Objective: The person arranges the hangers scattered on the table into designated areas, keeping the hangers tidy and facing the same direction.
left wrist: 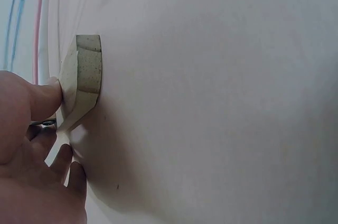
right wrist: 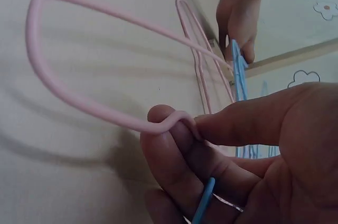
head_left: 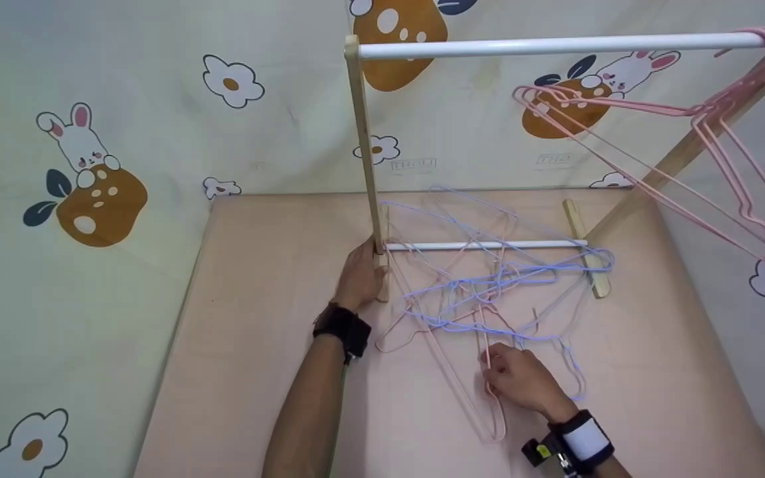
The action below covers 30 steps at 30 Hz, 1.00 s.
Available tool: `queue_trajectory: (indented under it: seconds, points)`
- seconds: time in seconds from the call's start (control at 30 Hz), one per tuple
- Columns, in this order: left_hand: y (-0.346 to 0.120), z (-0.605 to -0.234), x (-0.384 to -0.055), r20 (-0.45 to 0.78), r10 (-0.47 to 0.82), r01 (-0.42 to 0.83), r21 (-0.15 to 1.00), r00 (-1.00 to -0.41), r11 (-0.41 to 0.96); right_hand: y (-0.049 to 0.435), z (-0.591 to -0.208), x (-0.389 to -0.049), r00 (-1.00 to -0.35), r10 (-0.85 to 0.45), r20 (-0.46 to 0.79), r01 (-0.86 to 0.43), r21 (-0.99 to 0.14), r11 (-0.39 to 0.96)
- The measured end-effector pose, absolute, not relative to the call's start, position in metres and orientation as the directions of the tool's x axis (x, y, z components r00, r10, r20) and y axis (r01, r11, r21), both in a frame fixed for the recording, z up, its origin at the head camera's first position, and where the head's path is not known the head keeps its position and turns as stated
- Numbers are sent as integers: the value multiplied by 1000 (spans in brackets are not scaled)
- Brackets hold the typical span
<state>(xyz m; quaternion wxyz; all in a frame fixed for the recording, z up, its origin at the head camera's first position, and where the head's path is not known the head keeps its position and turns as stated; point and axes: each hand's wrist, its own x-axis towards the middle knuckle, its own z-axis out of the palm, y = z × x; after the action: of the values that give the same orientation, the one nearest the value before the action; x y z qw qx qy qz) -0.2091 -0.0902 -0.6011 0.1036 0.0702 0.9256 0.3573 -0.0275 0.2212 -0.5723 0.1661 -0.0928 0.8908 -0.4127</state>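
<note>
My left hand (head_left: 359, 275) grips the bottom of the wooden rack's left post (head_left: 364, 139), just where it meets the floor foot. Seen from the left wrist, the thumb presses against that wooden foot (left wrist: 88, 71). My right hand (head_left: 522, 378) pinches a pink clothes hanger (head_left: 499, 428) between thumb and fingers near one shoulder bend. In the right wrist view the hanger's rounded end (right wrist: 34, 39) sticks out past the fingertips. A thin blue hanger wire (right wrist: 205, 197) passes by the lower fingers. Tangled blue hangers (head_left: 449, 325) lie around the held hanger, mixed with pink ones.
Several pink hangers (head_left: 701, 109) hang at the right end of the rack's white top rail (head_left: 542, 46). A white lower bar (head_left: 429, 246) runs between the posts, partly behind the pile. The right wooden foot (head_left: 600, 285) stands beside the blue hangers. Patterned walls enclose the pale surface (head_left: 243, 332).
</note>
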Motion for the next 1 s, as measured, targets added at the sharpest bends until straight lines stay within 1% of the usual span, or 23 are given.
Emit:
queue_trajectory:
  seconds: [0.1, 0.23, 0.4, 0.5, 0.7, 0.8, 1.0]
  points:
    - [-91, -603, -209, -143, 215, 67, 667, -966, 742, 216, -570, -26, -946, -264, -188, -54, -712, 700]
    - [-90, -604, -209, -144, 212, 64, 665, -967, 744, 207, -564, -23, -965, -192, -179, -18, -684, 730]
    - [-89, -603, -210, -155, 206, 53, 664, -966, 746, 200, -556, -17, -989, -101, -107, -10, -637, 770]
    - [-90, -603, -210, -151, 209, 57, 667, -966, 743, 199, -551, -15, -996, -64, -62, -10, -633, 774]
    - [-91, -605, -211, -130, 212, 71, 671, -969, 738, 202, -535, -9, -999, -22, -38, 9, -666, 746]
    - [-90, -605, -211, -116, 211, 80, 671, -971, 737, 206, -529, -6, -1000, -11, 29, -27, -638, 770]
    - [-89, -603, -209, -96, 209, 92, 669, -973, 738, 208, -524, -2, -975, -3, 221, -121, -525, 843]
